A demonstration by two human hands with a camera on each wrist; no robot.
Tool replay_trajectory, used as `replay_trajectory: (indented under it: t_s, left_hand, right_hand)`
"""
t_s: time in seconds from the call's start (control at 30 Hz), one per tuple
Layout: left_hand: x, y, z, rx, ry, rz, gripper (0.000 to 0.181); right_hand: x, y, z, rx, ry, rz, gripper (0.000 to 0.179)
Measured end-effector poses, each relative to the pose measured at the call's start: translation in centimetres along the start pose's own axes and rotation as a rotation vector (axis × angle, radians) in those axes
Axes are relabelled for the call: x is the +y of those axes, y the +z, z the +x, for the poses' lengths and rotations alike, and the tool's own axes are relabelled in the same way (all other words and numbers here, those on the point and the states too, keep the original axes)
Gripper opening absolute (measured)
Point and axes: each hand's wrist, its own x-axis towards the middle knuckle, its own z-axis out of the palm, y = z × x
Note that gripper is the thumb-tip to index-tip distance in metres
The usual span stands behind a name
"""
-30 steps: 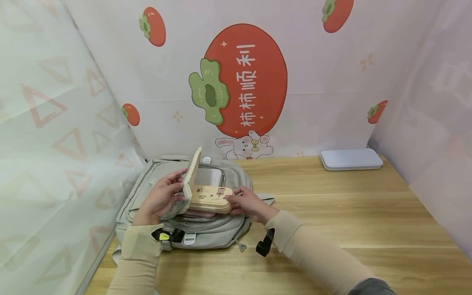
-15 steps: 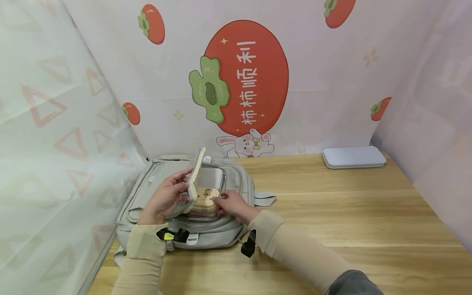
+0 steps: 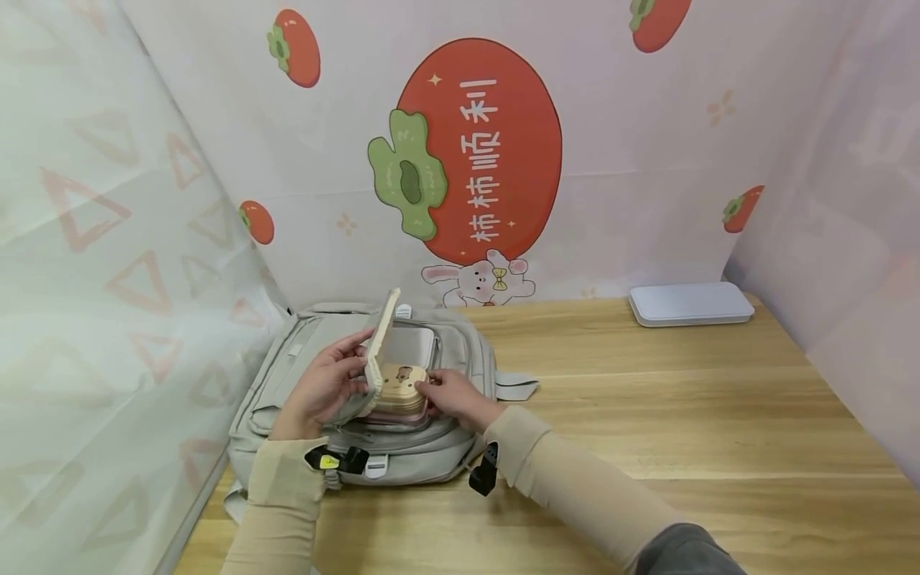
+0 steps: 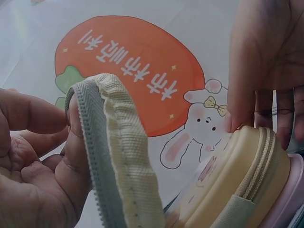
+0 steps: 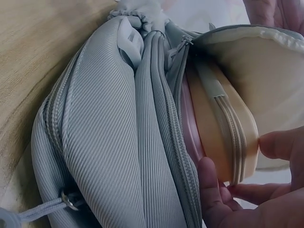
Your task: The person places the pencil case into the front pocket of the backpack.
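Observation:
A light grey backpack lies on the table with its front pocket unzipped. My left hand holds the pocket's flap up by its zippered, cream-bound edge. In the right hand, fingertips and thumb pinch the near end of a cream zippered pencil case with printed pictures on top. Its far end is inside the pocket, hidden behind the flap. Right beside it in the pocket shows a pink case, lying under the pencil case in the head view. A pale, flat, round-cornered case also shows in the pocket opening.
A flat white-grey case lies at the back right of the wooden table. A backpack strap sticks out to the right. A printed cloth backdrop rises behind, and a cloth wall closes the left side.
My right hand has moved left, pushing the pencil case deeper into the pocket behind the flap. The left hand has shifted slightly right with the flap. Over the last half second both hands barely move.

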Motion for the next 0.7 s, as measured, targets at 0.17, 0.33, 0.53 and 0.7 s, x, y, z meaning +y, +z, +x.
replay_trajectory:
  t_s: [0.17,0.33,0.53,0.7]
  left_hand:
    - [0.0,-0.3,-0.3,0.027,0.003,-0.018,0.057]
    - [0.0,-0.7,-0.6,0.058,0.009,-0.029,0.056]
    - [0.1,-1.1,-0.8,0.067,0.02,-0.048,0.054]
    - [-0.1,-1.4,-0.9,0.059,0.027,-0.067,0.052]
  right_hand:
    - [0.1,-1.0,-0.3,-0.033,0.022,0.04,0.046]
    - [0.2,-3.1,-0.6,-0.016,0.049,0.042,0.045]
    - [0.4,-6.1,-1.0,0.006,0.061,0.065,0.044]
    - [1.1,-8.5,-1.3,0.023,0.067,0.058,0.043]
